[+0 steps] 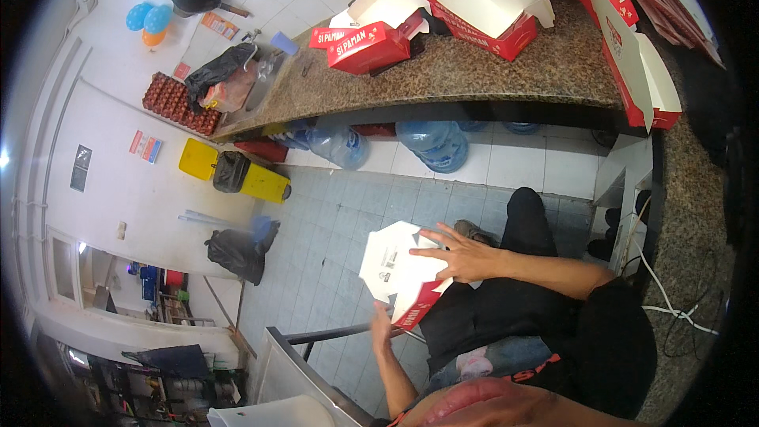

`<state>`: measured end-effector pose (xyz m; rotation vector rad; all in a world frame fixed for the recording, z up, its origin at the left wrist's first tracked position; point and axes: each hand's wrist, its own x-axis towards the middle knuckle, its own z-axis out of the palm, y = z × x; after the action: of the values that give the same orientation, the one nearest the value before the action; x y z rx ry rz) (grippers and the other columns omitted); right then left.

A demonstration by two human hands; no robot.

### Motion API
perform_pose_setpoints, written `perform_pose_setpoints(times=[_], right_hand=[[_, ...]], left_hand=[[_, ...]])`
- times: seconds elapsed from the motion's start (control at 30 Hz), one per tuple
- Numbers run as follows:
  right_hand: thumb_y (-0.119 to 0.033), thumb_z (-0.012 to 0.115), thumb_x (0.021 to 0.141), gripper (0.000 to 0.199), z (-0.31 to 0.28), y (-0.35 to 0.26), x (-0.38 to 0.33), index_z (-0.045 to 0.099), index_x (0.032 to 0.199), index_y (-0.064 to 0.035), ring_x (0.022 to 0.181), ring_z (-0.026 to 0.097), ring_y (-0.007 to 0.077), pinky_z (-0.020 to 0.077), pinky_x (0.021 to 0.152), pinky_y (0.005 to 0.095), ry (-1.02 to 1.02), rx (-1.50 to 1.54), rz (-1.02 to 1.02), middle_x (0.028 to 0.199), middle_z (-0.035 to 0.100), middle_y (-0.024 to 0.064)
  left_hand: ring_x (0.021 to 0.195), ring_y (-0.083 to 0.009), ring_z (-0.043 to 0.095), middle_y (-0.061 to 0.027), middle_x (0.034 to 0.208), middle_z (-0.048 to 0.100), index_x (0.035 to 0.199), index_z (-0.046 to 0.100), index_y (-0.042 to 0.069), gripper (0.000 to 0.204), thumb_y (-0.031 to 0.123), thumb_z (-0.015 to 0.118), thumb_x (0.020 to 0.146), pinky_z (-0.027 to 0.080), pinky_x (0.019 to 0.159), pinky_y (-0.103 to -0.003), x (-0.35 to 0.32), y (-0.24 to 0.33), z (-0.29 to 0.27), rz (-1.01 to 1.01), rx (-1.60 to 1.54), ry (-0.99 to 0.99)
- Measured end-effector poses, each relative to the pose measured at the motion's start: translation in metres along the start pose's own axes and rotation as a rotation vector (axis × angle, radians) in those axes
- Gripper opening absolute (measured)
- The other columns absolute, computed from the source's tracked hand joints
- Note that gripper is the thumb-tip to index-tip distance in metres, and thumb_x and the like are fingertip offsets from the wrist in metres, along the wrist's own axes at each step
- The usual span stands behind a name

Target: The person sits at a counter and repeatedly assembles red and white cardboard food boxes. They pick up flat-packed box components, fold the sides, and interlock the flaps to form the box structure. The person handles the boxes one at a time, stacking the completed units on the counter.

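Note:
A flat cardboard box blank [393, 259], white inside and red outside, is held over my lap above the tiled floor. My right hand [458, 255] lies on its white face with fingers spread, pressing down on a panel. Below the blank, my left hand [382, 321] grips its lower edge next to the red flap [417, 310]. My legs in black trousers [528, 225] stretch out toward the counter.
A curved granite counter [474, 71] carries several folded red-and-white boxes [364, 41], some open [482, 0]. Blue water jugs [433, 142] stand beneath it. A yellow bin [265, 182], black bags [237, 251] and egg trays [178, 103] lie to the left. A metal frame [316, 360] stands near my left arm.

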<state>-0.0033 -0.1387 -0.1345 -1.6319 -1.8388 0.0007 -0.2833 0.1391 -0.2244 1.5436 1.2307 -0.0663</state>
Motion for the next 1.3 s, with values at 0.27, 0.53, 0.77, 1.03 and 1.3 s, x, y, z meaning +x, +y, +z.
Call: perform_pose_setpoints(times=[0.27,0.53,0.77,1.03,1.3], right_hand=[[-0.027,0.066,0.094,0.018,-0.040,-0.021,0.022,0.071,0.098,-0.0104,0.086,0.068,0.0383,0.0321,0.113,0.0608,-0.281,0.342,-0.102,0.083,0.071,0.0128],[-0.022,0.064,0.095,0.018,-0.040,-0.010,0.017,0.066,0.101,-0.0056,0.092,0.066,0.0398,0.0505,0.077,0.0481,-0.407,0.500,-0.060,0.093,0.069,0.0176],[-0.025,0.070,0.089,0.019,-0.048,-0.018,0.027,0.072,0.097,-0.0084,0.086,0.069,0.0388,0.0517,0.074,0.0498,-0.470,0.407,-0.044,0.086,0.071,0.0178],[-0.038,0.077,0.079,0.027,-0.018,-0.035,0.042,0.071,0.091,-0.0138,0.103,0.063,0.0225,0.0439,0.096,0.0430,0.059,-0.043,-0.236,0.102,0.070,0.0051],[-0.013,0.072,0.089,0.011,0.056,-0.009,0.007,0.071,0.099,-0.0086,0.131,0.050,0.0335,0.0410,0.106,0.0447,0.363,0.838,0.020,0.121,0.061,0.0148]], left_hand=[[0.094,-0.0172,0.065,-0.0042,0.098,0.070,0.125,0.064,0.004,0.051,0.000,0.083,0.078,0.050,0.090,-0.033,-0.130,0.187,0.035,0.938,0.465,-0.349],[0.095,-0.0174,0.065,-0.0096,0.099,0.068,0.099,0.073,-0.003,0.010,0.001,0.073,0.090,0.051,0.082,-0.030,-0.143,0.164,0.044,0.796,0.147,-0.525],[0.088,-0.0184,0.067,-0.0079,0.093,0.070,0.093,0.067,0.000,0.030,0.029,0.075,0.089,0.053,0.078,-0.030,-0.161,0.177,0.034,0.442,0.051,-0.785],[0.073,-0.0114,0.066,-0.0026,0.087,0.071,0.103,0.069,0.003,0.014,0.014,0.072,0.095,0.057,0.069,-0.030,-0.142,0.145,0.039,0.152,0.182,-0.633],[0.076,-0.0103,0.069,-0.0016,0.095,0.073,0.111,0.071,0.004,0.018,0.008,0.072,0.094,0.060,0.072,-0.030,-0.110,0.083,0.063,0.158,-0.202,-0.499]])
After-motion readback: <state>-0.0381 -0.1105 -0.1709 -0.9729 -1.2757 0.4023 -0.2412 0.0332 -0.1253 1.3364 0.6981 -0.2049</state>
